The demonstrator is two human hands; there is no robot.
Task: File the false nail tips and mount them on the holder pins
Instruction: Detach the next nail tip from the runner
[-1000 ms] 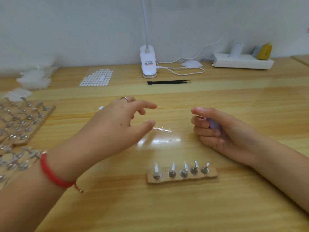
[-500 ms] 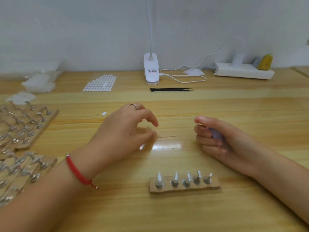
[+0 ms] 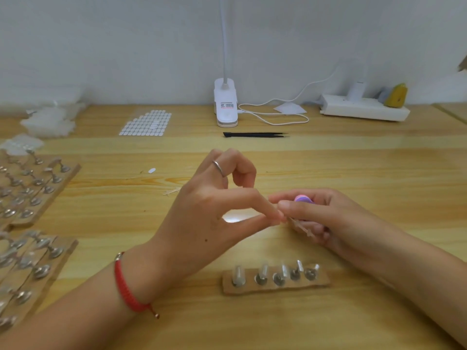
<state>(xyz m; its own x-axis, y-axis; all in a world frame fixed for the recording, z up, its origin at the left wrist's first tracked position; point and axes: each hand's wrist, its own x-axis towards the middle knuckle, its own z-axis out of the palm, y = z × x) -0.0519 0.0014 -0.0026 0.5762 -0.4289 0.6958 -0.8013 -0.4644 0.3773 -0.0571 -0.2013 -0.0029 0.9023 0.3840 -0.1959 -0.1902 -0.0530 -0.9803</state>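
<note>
My left hand [image 3: 214, 215] pinches one end of a thin clear sprue of nail tips [image 3: 302, 227] between thumb and forefinger, just above the table. My right hand [image 3: 333, 221] is closed around a small purple and pink nail file [image 3: 304, 199], with its fingertips meeting the left fingertips at the sprue. Part of the sprue lies in front of the right fingers. In front of both hands sits a short cardboard holder strip [image 3: 321, 284] with several upright pins, some capped with clear tips. Another clear sprue piece [image 3: 171, 192] lies behind my left hand.
Larger cardboard pin boards [image 3: 68, 178] fill the left edge. A white sticker sheet [image 3: 146, 122], black tweezers [image 3: 255, 134], a lamp base [image 3: 225, 104] with cable and a power strip [image 3: 364, 111] line the back. One loose white tip [image 3: 152, 170] lies mid-left.
My left hand closed on the clear sprue lying on the table, lifted it and carried it right to meet my right hand. The right hand stayed curled on the file.
</note>
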